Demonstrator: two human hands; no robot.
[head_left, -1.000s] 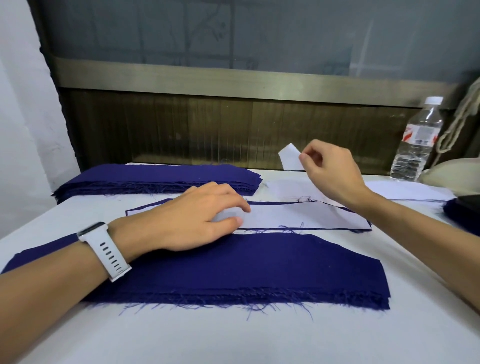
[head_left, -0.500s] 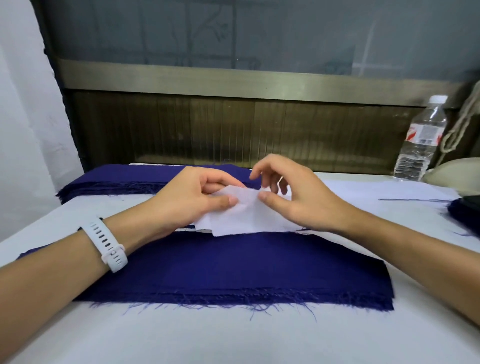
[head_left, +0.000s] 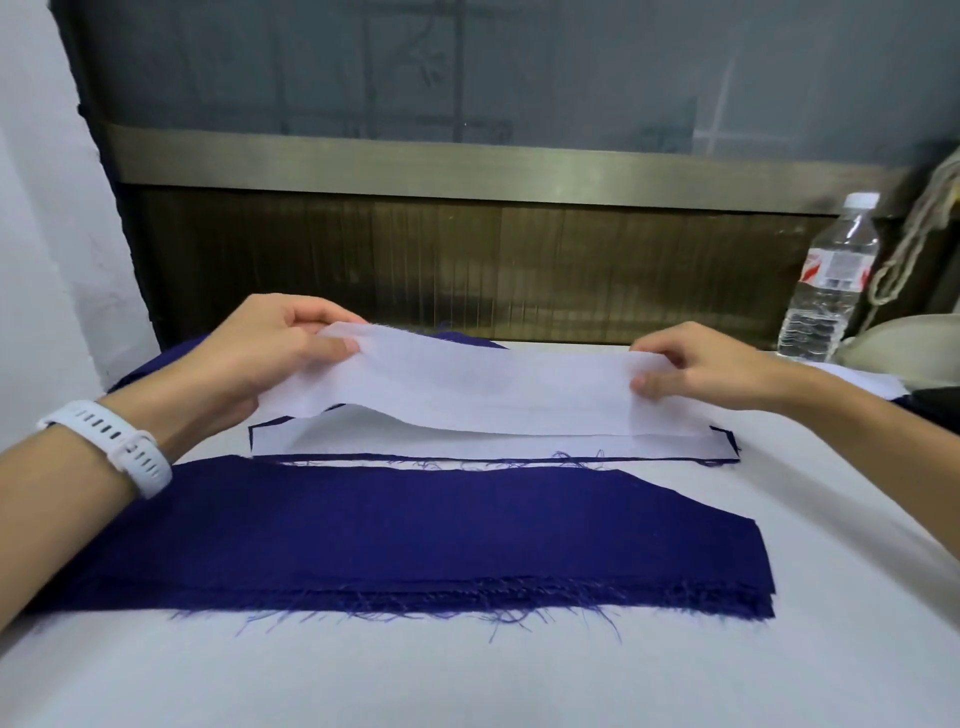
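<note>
A long white strip of interfacing (head_left: 483, 389) is stretched in the air between my hands. My left hand (head_left: 260, 358) pinches its left end and my right hand (head_left: 696, 369) pinches its right end. Just below the strip lies a navy piece covered with white lining (head_left: 519, 447), only its dark edge showing. Nearer to me sits a stack of navy fabric pieces (head_left: 415, 540) with frayed threads along the front edge.
A white table cover (head_left: 467, 675) spans the work surface. Another navy stack (head_left: 467, 340) peeks out behind the strip. A plastic water bottle (head_left: 831, 280) stands at the back right beside a pale rounded object (head_left: 904, 343). A wooden panel and window frame close off the back.
The strip was bunched between both hands near the middle. My hands have since drawn apart, left going left and right going right, and the strip now hangs spread out above the lined piece.
</note>
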